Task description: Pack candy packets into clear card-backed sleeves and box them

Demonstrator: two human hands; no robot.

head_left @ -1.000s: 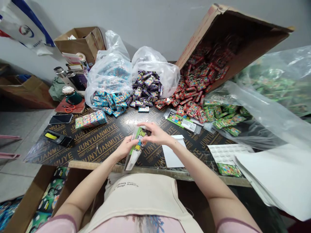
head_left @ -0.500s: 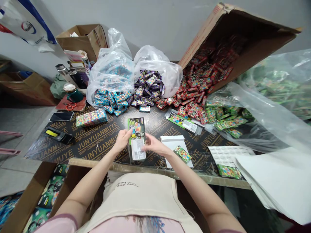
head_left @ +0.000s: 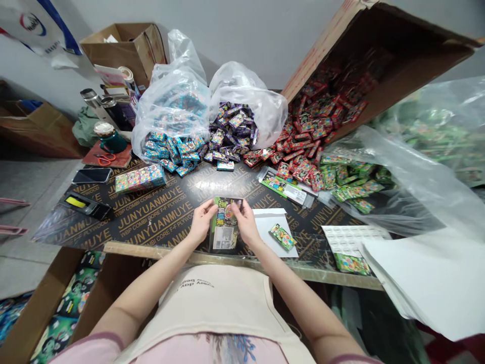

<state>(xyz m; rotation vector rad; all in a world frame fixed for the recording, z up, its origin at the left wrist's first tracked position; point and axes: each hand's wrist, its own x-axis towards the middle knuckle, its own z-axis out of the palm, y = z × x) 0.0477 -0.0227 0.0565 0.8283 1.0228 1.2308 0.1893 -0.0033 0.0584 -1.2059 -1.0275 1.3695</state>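
Between both hands, near the table's front edge, is a flat black-and-green printed packet [head_left: 225, 236] with a white label panel on its lower half. My left hand [head_left: 203, 218] pinches its upper left edge. On the upper right side, my right hand [head_left: 245, 222] grips it with the thumb over the printed front. Just right of that hand lies a white paper sheet [head_left: 271, 220] with a small green candy box [head_left: 282, 237] on it. Similar flat packets [head_left: 284, 186] in clear plastic rest farther back.
Small blue boxes [head_left: 178, 151], purple boxes [head_left: 231, 131] and red boxes [head_left: 303, 146] spill across the back from bags and a tilted carton [head_left: 409, 55]. Green boxes [head_left: 356, 184] lie right. At left are a blue box row [head_left: 140, 179], a phone [head_left: 91, 176] and scissors [head_left: 105, 160].
The packet has shifted right and slightly toward me. My right hand has moved from its lower right side to its upper right edge. The camera view has shifted a little.
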